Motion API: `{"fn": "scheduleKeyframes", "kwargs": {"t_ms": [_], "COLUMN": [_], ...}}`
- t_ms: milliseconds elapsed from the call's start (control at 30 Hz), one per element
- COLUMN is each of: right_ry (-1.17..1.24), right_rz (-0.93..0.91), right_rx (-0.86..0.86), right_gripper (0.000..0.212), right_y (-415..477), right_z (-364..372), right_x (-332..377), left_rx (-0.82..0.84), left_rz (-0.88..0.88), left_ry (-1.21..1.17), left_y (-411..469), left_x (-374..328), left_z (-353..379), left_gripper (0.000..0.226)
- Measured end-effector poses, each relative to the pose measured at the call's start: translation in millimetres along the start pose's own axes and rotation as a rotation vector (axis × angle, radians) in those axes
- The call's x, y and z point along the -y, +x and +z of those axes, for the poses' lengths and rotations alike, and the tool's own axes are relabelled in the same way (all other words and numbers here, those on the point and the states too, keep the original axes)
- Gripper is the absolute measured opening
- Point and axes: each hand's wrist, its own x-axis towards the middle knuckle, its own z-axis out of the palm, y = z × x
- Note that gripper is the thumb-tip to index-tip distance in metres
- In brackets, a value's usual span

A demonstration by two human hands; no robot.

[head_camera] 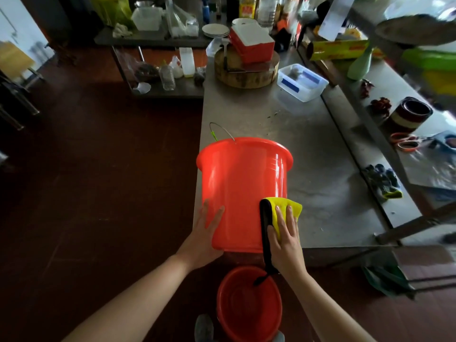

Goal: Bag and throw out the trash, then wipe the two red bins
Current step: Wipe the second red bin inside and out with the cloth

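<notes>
Wiping underway | left hand (206, 233), fingers flat, is steadying red bin (237, 181) | right hand (286, 240), fingers straight, is pressing yellow cloth (293, 206) | floor bin (241, 307) likely next.

Red bin (237, 193) lies on its side on the counter (320, 169), mouth toward 12 o'clock, yellow cloth (293, 206) on its wall. Second bin (246, 307) stands upright at 6 o'clock.
</notes>
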Motion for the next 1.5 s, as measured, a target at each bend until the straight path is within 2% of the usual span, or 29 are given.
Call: {"fn": "scheduleKeyframes", "kwargs": {"t_ms": [100, 267, 400, 567, 767, 967, 1100, 1267, 1333, 1400, 1500], "right_ry": [0.04, 0.059, 0.106, -0.035, -0.329, -0.536, -0.673, -0.66, -0.516, -0.352, -0.332], "right_rz": [0.036, 0.04, 0.085, -0.066, -0.189, -0.345, -0.46, -0.495, -0.477, -0.395, -0.179], "right_rx": [0.005, 0.002, 0.009, 0.02, 0.028, 0.108, 0.222, 0.3, 0.252, 0.119, 0.049], "right_gripper": [0.056, 0.058, 0.057, 0.056, 0.053, 0.053, 0.07, 0.05, 0.053, 0.058, 0.068], "right_y": [-3, -3, -3, -7, -6, 9, 33, 70, 75, 74, 73], "right_z": [-8, -14, -15, -17, -11, 9, 18, 2, -7, -14, -21], "right_x": [-8, -20, -28, -24, 10, 50, 75, 89, 87, 78, 53], "left_rx": [-0.055, 0.043, -0.084, -0.075, -0.177, -0.223, -0.192, -0.2, -0.205, -0.209, -0.213], "left_rz": [-0.045, -0.165, -0.188, -0.177, -0.249, -0.245, -0.251, -0.221, -0.241, -0.249, -0.272], "left_ry": [-0.151, -0.397, -0.612, -0.644, -0.712, -0.695, -0.689, -0.704, -0.707, -0.702, -0.705], "left_y": [-11, -24, -14, -9, -12, -16, -18, -13, -12, -11, -10], "left_x": [3, 6, 1, 4, 1, -3, -12, -19, -19, -18, -18], "left_z": [12, 29, 33, 37, 44, 43, 38, 32, 30, 30, 29], "left_gripper": [0.12, 0.125, 0.119, 0.119, 0.138, 0.127, 0.12, 0.113, 0.114, 0.113, 0.124]}}
